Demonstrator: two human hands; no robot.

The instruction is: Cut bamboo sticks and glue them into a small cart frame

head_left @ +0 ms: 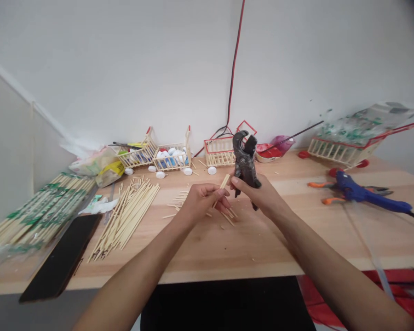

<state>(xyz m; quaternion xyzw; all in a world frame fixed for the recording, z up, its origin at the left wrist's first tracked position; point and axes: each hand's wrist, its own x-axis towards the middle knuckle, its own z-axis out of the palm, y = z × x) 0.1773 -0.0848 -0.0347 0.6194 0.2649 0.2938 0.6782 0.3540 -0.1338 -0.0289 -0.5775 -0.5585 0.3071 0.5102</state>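
Note:
My left hand (202,201) is closed in a pinch on a short wooden stick (222,183) that slants up to the right. My right hand (262,195) grips the handles of dark metal cutting pliers (244,162), held upright with the jaws apart at the top. The stick's upper end lies just left of the pliers' handles. Both hands hover above the wooden table (248,239), over several short cut stick pieces (227,216).
A heap of long chopsticks (127,216) lies left of my hands, wrapped chopstick packs (37,211) farther left, a black flat object (60,257) at the front edge. Small stick-built carts (172,156) line the wall. A blue glue gun (365,193) and orange-handled pliers (326,193) lie right.

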